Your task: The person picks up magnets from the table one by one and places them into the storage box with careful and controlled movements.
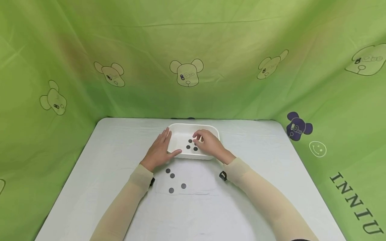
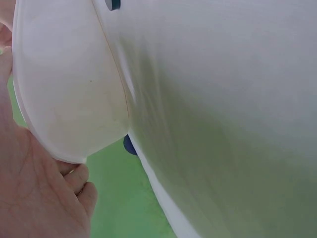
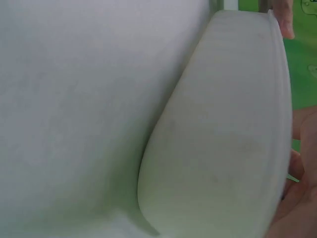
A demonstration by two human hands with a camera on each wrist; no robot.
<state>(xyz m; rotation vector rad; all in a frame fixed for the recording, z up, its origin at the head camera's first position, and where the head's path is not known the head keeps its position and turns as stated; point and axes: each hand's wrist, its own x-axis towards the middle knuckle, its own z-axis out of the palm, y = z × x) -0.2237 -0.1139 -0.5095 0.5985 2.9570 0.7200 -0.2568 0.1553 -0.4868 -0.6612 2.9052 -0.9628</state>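
A white rectangular tray [image 1: 178, 134] sits on the table with several small dark discs [image 1: 188, 147] inside it. My left hand [image 1: 158, 150] grips the tray's left end, its thumb over the front rim and its fingers along the side. In the left wrist view, fingertips [image 2: 79, 181] bend around the rim. My right hand [image 1: 209, 142] reaches over the tray's right side, loosely bent, with a gap between thumb and index finger above the discs. One disc is partly hidden by that hand. In the right wrist view, the tray wall [image 3: 223, 124] covers part of the right hand [image 3: 302, 183].
Several more dark discs [image 1: 172, 175] lie flat on the white tabletop [image 1: 259, 187] in front of the tray, nearer the left forearm. Green printed cloth [image 1: 187, 100] surrounds the table at the back and sides.
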